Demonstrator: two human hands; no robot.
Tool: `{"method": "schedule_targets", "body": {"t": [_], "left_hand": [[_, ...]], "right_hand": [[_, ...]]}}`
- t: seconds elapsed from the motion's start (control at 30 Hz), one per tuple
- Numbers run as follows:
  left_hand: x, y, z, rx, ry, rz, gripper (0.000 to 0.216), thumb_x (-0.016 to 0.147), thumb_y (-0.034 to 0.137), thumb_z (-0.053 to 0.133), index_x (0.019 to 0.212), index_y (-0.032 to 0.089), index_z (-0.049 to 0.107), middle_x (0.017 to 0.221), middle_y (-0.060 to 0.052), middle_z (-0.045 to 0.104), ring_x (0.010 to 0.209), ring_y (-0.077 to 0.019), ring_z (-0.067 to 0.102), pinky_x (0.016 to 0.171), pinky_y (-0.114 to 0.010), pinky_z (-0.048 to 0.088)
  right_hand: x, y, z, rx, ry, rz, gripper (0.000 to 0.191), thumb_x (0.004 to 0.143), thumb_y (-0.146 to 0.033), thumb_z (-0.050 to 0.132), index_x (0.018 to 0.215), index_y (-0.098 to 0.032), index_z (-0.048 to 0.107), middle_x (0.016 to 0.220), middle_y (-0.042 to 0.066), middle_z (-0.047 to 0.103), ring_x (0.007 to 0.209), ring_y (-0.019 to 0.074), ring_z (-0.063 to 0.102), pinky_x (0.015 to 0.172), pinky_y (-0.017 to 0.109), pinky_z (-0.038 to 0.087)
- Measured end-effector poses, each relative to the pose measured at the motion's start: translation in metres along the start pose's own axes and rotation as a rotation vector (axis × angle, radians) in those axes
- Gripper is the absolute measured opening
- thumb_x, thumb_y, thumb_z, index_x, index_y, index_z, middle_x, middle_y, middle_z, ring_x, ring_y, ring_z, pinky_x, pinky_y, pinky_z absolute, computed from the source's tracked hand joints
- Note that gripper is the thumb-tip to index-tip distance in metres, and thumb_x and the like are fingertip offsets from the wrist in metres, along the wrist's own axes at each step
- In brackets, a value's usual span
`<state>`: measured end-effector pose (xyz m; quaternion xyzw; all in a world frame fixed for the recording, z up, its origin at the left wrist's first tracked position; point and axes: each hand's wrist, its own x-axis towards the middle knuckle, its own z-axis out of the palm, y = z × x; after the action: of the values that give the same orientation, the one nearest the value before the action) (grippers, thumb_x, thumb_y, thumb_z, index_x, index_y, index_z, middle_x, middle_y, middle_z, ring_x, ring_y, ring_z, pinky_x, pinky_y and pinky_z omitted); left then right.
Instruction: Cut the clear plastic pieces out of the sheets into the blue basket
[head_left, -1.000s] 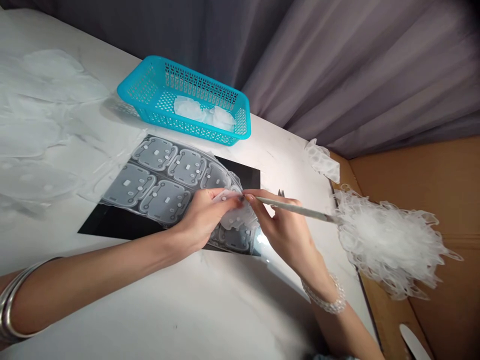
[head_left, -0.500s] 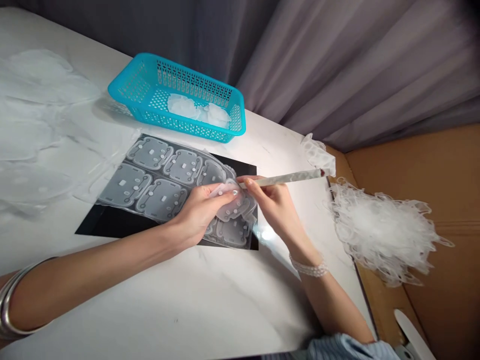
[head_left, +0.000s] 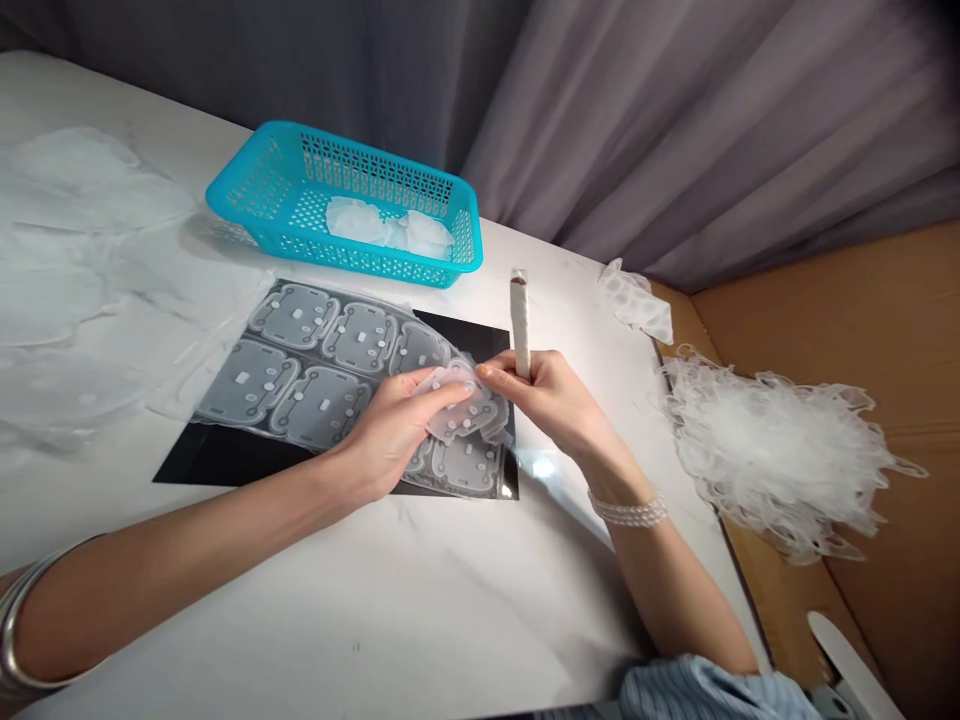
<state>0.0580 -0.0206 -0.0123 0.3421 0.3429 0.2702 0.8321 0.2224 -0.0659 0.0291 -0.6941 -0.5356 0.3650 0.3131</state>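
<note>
My left hand [head_left: 397, 425] pinches a translucent, thin plastic piece [head_left: 454, 400] with small round dots, lifted at the right part of a larger clear sheet. That sheet [head_left: 311, 400] bears rows of rounded-square shapes and lies on a black mat [head_left: 247, 455]. My right hand [head_left: 551, 395] is closed around a slim whitish stick [head_left: 520, 330] with a dark red end, which stands upward out of the hand. Its thumb and fingertip meet at the right edge of the lifted piece; the stick's lower end is hidden in the hand.
Behind the sheet stands a blue perforated basket [head_left: 352, 258] with white translucent pieces in it. More clear sheets [head_left: 82, 240] lie at the left. At the right are a small dotted scrap [head_left: 637, 300] and a heap of frilly translucent scraps [head_left: 780, 450] beside a cardboard box [head_left: 840, 310].
The stick in my right hand has swung from pointing right to standing nearly upright. My left hand keeps its pinch on the piece. The view has shifted slightly.
</note>
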Motion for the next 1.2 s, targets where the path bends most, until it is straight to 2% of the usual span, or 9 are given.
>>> {"method": "schedule_targets", "body": {"t": [0.17, 0.33, 0.5, 0.67, 0.77, 0.87, 0.97, 1.1, 1.2], "left_hand": [[-0.001, 0.001, 0.001, 0.015, 0.009, -0.007, 0.018, 0.074, 0.03, 0.08, 0.084, 0.017, 0.074, 0.088, -0.002, 0.07, 0.083, -0.0144, 0.061, 0.083, -0.028, 0.045], [-0.006, 0.002, 0.001, 0.029, -0.07, -0.011, 0.019, 0.077, 0.034, 0.078, 0.085, 0.017, 0.074, 0.085, -0.002, 0.069, 0.081, -0.0141, 0.059, 0.075, -0.026, 0.044], [-0.019, 0.012, -0.003, 0.015, -0.184, -0.051, 0.019, 0.073, 0.037, 0.081, 0.075, 0.02, 0.073, 0.076, 0.0, 0.065, 0.072, -0.0129, 0.055, 0.069, -0.025, 0.042], [-0.026, 0.025, -0.013, 0.147, -0.444, -0.206, 0.026, 0.075, 0.044, 0.078, 0.066, 0.02, 0.072, 0.065, -0.001, 0.061, 0.061, -0.0124, 0.052, 0.06, -0.025, 0.039], [-0.025, 0.029, -0.013, 0.231, -0.355, -0.114, 0.02, 0.082, 0.041, 0.073, 0.084, 0.022, 0.079, 0.08, -0.003, 0.071, 0.072, -0.0135, 0.06, 0.07, -0.025, 0.044], [-0.023, 0.03, -0.012, 0.261, -0.248, -0.051, 0.02, 0.084, 0.037, 0.071, 0.097, 0.023, 0.079, 0.094, -0.003, 0.075, 0.085, -0.0153, 0.065, 0.081, -0.025, 0.047], [-0.022, 0.032, -0.012, 0.245, -0.187, -0.041, 0.022, 0.084, 0.035, 0.071, 0.102, 0.025, 0.078, 0.098, -0.003, 0.075, 0.09, -0.0164, 0.066, 0.083, -0.026, 0.049], [-0.022, 0.033, -0.013, 0.177, -0.196, -0.025, 0.023, 0.085, 0.035, 0.071, 0.105, 0.026, 0.077, 0.106, -0.004, 0.074, 0.096, -0.0181, 0.067, 0.083, -0.027, 0.053], [-0.022, 0.033, -0.012, 0.133, -0.19, -0.018, 0.021, 0.084, 0.032, 0.072, 0.103, 0.024, 0.078, 0.115, -0.005, 0.072, 0.104, -0.0206, 0.066, 0.085, -0.029, 0.054]], "right_hand": [[-0.006, -0.006, 0.001, -0.163, 0.075, -0.093, 0.021, 0.089, -0.031, 0.058, 0.072, -0.018, 0.061, 0.058, -0.004, 0.046, 0.055, 0.0098, 0.037, 0.052, 0.027, 0.029], [-0.017, -0.015, 0.008, -0.311, 0.129, -0.226, 0.016, 0.091, -0.022, 0.052, 0.077, -0.019, 0.057, 0.067, -0.001, 0.054, 0.059, 0.0117, 0.046, 0.059, 0.028, 0.035], [0.005, 0.019, 0.008, -0.418, 0.206, -0.253, 0.015, 0.09, -0.018, 0.048, 0.076, -0.02, 0.053, 0.073, 0.002, 0.057, 0.064, 0.0148, 0.048, 0.065, 0.029, 0.037], [0.026, 0.05, -0.01, -0.449, 0.296, -0.228, 0.019, 0.091, -0.026, 0.05, 0.077, -0.018, 0.06, 0.076, 0.004, 0.06, 0.066, 0.0148, 0.049, 0.067, 0.029, 0.037], [0.017, 0.035, -0.018, -0.398, 0.282, -0.143, 0.02, 0.089, -0.031, 0.055, 0.09, -0.017, 0.069, 0.068, 0.0, 0.057, 0.058, 0.0122, 0.044, 0.062, 0.028, 0.037], [0.0, 0.01, -0.022, -0.238, 0.245, 0.007, 0.035, 0.089, -0.046, 0.057, 0.105, -0.018, 0.072, 0.057, -0.004, 0.045, 0.046, 0.0102, 0.037, 0.048, 0.026, 0.03], [-0.013, -0.008, -0.024, -0.093, 0.127, 0.094, 0.047, 0.088, -0.06, 0.054, 0.097, -0.018, 0.075, 0.053, -0.004, 0.038, 0.043, 0.0099, 0.035, 0.042, 0.026, 0.027], [-0.02, -0.015, -0.02, 0.003, -0.091, -0.004, 0.039, 0.085, -0.056, 0.063, 0.085, -0.02, 0.077, 0.062, 0.0, 0.054, 0.055, 0.0117, 0.043, 0.049, 0.027, 0.034], [-0.019, -0.013, -0.015, 0.05, -0.144, -0.033, 0.032, 0.083, -0.051, 0.069, 0.081, -0.019, 0.075, 0.07, 0.002, 0.063, 0.061, 0.0126, 0.048, 0.054, 0.028, 0.037]]}}
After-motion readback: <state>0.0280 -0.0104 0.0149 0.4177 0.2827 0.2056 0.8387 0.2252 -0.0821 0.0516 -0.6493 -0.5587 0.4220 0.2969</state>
